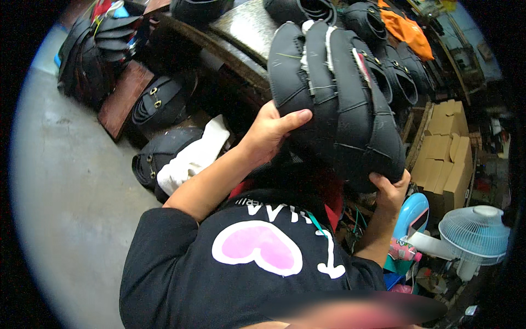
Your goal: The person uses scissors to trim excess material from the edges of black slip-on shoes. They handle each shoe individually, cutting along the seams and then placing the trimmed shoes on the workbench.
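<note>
Head view: the person holds a stack of black padded bag panels [334, 98] up in front of the chest, above the lap and clear of the table [246, 27]. The left hand [271, 134] grasps the stack's lower left edge, thumb lying across the front face and fingers hidden behind it, so its grip is clenched on the panels. The right hand [390, 189] clamps the stack's bottom right corner, fingers curled over the rim.

The stack's long axis runs from upper left down to lower right, slightly tilted off vertical; its rounded top points away from the person toward the table, and its narrower lower end points back at the right hand. The layered edges, some showing pale lining, fan along the top and right side.

Room for moving: the stack's upper edge overlaps the table's front edge in the picture, and its right side sits just beside a row of finished black bags [400, 77], so that side is tight. Under the stack lies the person's black shirt with a pink heart [257, 247]. To the right, cardboard boxes [446, 153], a blue object [412, 214] and a white fan [474, 233] crowd near the right hand. To the left, a white cloth [194, 156] rests on a dark bag [159, 156] near the left forearm, and more black bags [96, 55] stand well apart at the far left. The grey concrete floor [66, 192] on the left gives the widest open space.
</note>
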Demonstrator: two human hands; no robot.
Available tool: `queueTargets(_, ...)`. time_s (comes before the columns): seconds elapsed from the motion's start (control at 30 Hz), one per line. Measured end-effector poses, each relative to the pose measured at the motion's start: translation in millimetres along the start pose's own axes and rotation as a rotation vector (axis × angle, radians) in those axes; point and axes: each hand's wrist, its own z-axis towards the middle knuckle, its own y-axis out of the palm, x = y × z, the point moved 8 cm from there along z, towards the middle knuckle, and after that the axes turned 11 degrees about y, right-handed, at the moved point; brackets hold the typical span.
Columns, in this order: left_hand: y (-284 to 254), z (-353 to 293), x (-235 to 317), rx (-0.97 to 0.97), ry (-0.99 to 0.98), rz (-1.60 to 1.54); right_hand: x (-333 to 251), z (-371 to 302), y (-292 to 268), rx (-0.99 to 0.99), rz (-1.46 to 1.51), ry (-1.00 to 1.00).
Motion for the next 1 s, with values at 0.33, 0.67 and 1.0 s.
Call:
queueTargets(0.33, -4, -6, -1, 0.003, 0.008, 0.012, -13, -5, 28, -0.131, -0.248, -0.031)
queueTargets(0.67, -9, -7, -2, 0.065, 0.014, 0.002, -18, -5, 37, -0.189, -0.233, 0.020)
queueTargets(1.0, -8, -8, 0, 0.067, 0.065, 0.064, -13, -2, 29, -0.171, -0.209, 0.012)
